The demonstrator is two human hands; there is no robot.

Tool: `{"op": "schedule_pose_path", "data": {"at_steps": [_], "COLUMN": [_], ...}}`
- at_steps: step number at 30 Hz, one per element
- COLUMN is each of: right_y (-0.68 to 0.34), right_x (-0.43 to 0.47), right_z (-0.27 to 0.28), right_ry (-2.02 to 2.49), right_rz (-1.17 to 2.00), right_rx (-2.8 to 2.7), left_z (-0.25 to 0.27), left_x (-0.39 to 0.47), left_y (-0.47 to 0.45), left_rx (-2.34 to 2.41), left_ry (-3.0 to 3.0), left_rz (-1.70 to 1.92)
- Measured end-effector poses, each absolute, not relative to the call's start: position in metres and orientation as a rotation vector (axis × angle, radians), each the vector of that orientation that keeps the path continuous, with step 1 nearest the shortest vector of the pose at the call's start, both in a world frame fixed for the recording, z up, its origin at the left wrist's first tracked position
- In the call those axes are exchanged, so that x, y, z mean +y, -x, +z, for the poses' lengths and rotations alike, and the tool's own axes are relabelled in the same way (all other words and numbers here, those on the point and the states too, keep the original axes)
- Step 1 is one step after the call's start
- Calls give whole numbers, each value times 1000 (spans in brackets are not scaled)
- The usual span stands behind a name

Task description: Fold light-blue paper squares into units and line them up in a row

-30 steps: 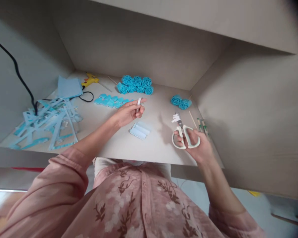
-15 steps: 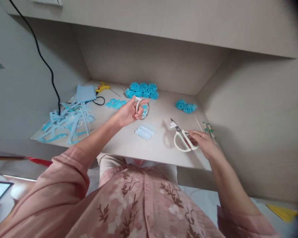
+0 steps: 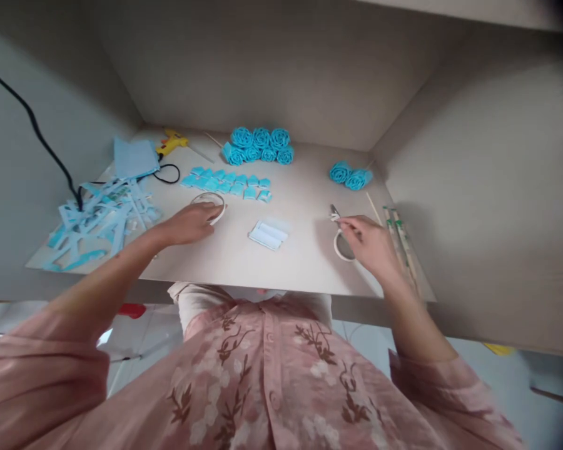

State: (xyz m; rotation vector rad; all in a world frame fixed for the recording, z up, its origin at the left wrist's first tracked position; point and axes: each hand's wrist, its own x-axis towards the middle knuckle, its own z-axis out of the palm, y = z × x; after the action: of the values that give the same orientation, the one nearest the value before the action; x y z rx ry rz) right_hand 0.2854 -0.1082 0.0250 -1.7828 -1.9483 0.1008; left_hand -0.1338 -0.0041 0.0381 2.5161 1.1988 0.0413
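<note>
On the left of the desk, my left hand [image 3: 192, 223] reaches palm down with its fingers at a roll of white tape [image 3: 219, 215], which seems to be held close above the surface. My right hand [image 3: 368, 247] is closed over a pair of scissors [image 3: 339, 249] with white handles; one handle loop shows and the other lies hidden under the hand. Its thumb and fingertips meet near the pivot, beside small white strips [image 3: 334, 216] stuck to the blades. Between my hands lies a folded pale blue paper piece [image 3: 268, 235].
Blue paper roses [image 3: 261, 145] stand at the back, two more [image 3: 349, 175] at the right. Rows of cut blue pieces [image 3: 225, 182] lie mid-desk. Paper scraps [image 3: 106, 219], a paper stack [image 3: 135, 159] and a yellow glue gun [image 3: 172, 142] are left; sticks [image 3: 401, 240] lie right.
My left hand has moved left and down with the tape roll, uncovering the cut blue pieces. My right hand has shifted from the scissors' handle towards the pivot. The view has tilted down.
</note>
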Motion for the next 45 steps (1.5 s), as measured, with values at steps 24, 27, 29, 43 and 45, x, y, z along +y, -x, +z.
{"op": "schedule_pose_path", "data": {"at_steps": [24,27,29,43,45], "right_y": [-198,-191,-191,-194,-195], "right_x": [-17,-19,-21,-30,-31], "right_z": [12,5,2,8,10], "right_ry": [1295,1191,1172,1081,1104], "right_rz": [1187,1238,1252,1222,1159], "right_rx": [-1770,-1633,-1561,-1528,-1541], "left_z": [15,11,11,40,33], "left_x": [-14,-16,-18,-16,-7], "left_y": [128,131,135,34,13], "left_rx": [1146,1143,1210,1061,1094], "left_ry": [-2618,-2579,-2505,-2031,-1852], "left_rz": [324,397,422,605,544]}}
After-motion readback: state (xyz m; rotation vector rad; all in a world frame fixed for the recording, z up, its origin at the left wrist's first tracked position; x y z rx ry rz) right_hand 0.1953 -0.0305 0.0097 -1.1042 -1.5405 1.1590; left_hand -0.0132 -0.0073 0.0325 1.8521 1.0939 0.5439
